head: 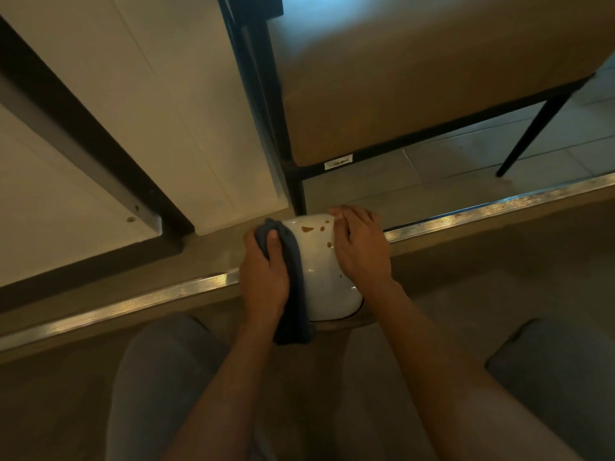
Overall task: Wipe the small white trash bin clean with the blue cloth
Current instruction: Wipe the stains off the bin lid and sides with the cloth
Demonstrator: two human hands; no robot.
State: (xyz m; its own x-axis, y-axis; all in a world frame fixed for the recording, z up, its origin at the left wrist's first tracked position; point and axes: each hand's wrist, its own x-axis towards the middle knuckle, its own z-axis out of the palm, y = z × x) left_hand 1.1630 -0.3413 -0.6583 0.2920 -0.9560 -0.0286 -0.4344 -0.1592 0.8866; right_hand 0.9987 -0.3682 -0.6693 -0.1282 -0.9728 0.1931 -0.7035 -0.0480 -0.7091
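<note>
While you look down past your knees, the far left of the view holds a white cabinet panel (109, 104) crossed by a dark diagonal bar (83, 141), and below it a ribbed metal strip (133, 302) runs along the edge of a step across the floor. Moving right, your left hand (264, 277) presses the blue cloth (294, 277) against the left flank of the small white trash bin (324, 271); your fingers are curled round the bunched top of the cloth, thumb laid over it, and the rest of the cloth hangs down along the bin's side to a loose end near your legs. The bin lies tipped on its side, straddling the metal strip between your two hands, its smooth white wall turned up toward you. Several brown stains (307, 228) show on that wall near its far end, with a few smaller specks lower down. A thin dark line rims its near edge. Just to the right, your right hand (361, 249) lies flat on the bin's right flank, fingers straight and spread along the curve, steadying it without clenching. Beyond your hands stands a tan upholstered seat (416, 78) on a black metal frame (296, 168), with a small white label on its lower rail, and pale floor tiles (466, 168) stretch beneath it to the right.
</note>
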